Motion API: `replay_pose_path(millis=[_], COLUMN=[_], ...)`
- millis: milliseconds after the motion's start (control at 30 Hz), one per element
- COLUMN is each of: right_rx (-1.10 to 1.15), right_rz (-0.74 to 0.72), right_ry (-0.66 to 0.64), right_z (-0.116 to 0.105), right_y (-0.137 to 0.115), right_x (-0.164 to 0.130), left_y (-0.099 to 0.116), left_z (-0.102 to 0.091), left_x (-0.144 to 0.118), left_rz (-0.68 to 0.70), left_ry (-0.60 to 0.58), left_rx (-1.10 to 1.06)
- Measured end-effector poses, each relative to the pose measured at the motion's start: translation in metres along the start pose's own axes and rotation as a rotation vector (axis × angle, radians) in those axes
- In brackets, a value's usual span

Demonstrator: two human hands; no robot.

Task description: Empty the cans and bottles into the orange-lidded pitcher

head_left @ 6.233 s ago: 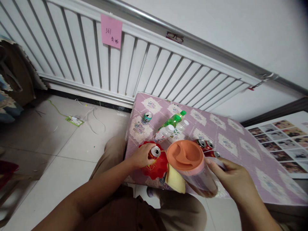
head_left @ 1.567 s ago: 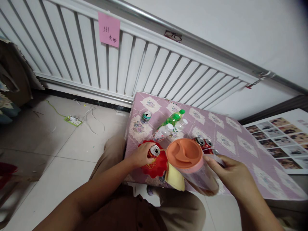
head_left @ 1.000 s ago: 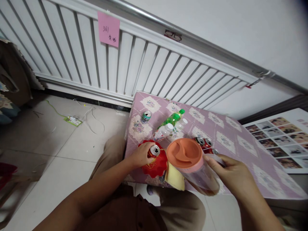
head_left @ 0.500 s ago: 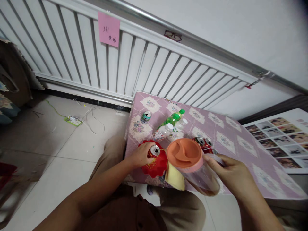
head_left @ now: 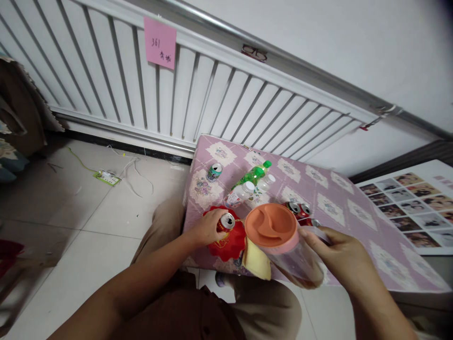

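Note:
My left hand grips a red drink can standing upright on a red cloth at the near left corner of a low table with a pink patterned cover. My right hand holds a clear plastic jug with an orange lid, tilted toward the can. A yellow cloth hangs under the jug at the table edge.
Behind the jug lie a green bottle, two clear bottles and red cans; a teal can stands further left. A white radiator runs along the wall. A power strip with cables lies on the tiled floor.
Both hands keep their hold in the same place; the jug and can have barely shifted. The view has only drifted slightly.

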State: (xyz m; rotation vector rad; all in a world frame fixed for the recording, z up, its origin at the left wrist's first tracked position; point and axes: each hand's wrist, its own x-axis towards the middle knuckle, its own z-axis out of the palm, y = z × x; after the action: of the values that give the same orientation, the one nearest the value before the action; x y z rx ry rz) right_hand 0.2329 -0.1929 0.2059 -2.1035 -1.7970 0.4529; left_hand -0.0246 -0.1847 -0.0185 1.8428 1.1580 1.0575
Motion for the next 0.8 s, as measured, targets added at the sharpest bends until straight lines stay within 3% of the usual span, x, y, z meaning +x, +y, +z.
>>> replay_pose_path(millis=[800], right_rx=[0.04], right_rz=[0.026], right_ry=[0.003], right_z=[-0.0016], right_y=[-0.0058], right_x=[-0.0016], left_y=[-0.0015], left_z=[0.0007], left_x=[0.0001], left_rz=[-0.003], left_ry=[-0.001], left_rx=[-0.004])
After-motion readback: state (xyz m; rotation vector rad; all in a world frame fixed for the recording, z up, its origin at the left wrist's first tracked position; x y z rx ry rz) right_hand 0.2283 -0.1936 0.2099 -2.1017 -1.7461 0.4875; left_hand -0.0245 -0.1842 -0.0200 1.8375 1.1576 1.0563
